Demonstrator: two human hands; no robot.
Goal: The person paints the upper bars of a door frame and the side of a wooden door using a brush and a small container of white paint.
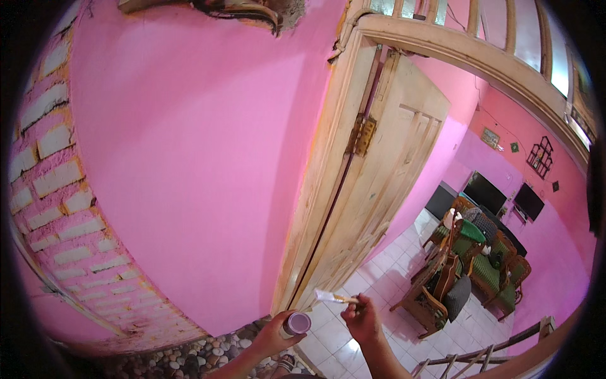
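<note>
My left hand (275, 335) is wrapped round a small cup (297, 324) of pale purple paint, held upright at the lower middle. To its right, my right hand (363, 321) grips the handle of a paintbrush (329, 297). The brush points left, its bristles coated whitish, just above and apart from the cup. Beyond both hands rises an unpainted-looking wooden door frame (315, 183), with a pale wooden door (398, 145) standing open on a rusty hinge (362, 134). A pink wall (196, 158) fills the left side.
White-patched bricks (69, 180) edge the wall at far left. Pebbles (208, 357) cover the ground below me. Through the doorway are a tiled floor (372, 284), wooden chairs (421, 309) with a guitar (446, 278), and dark screens (485, 192). A wooden railing (492, 354) stands at lower right.
</note>
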